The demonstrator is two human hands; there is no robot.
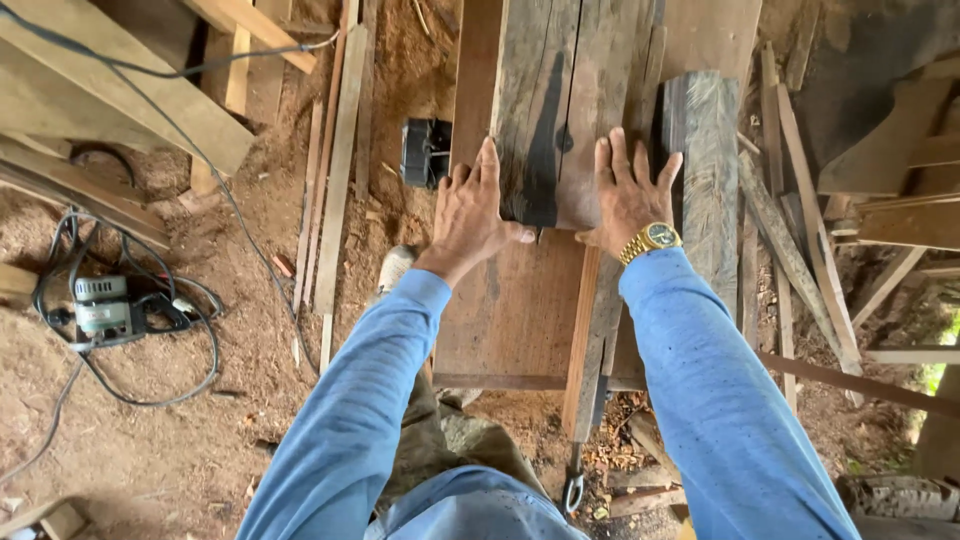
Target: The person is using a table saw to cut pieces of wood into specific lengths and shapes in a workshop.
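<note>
A sawdust floor [200,440] carries a power tool [103,308] at left; weathered planks [560,110] lie on the worktop [510,310].

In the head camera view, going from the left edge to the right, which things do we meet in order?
Power tool with black cable → thin wooden slats → small black box → left hand → dark weathered plank → right hand → grey rough beam → leaning laths.

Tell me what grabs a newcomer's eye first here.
Two hands, the left hand and the right hand, press flat on a dark weathered plank at centre. A gold wristwatch shines on the right wrist. At far left a power tool lies among tangled cables on the sawdust-strewn ground.
</note>
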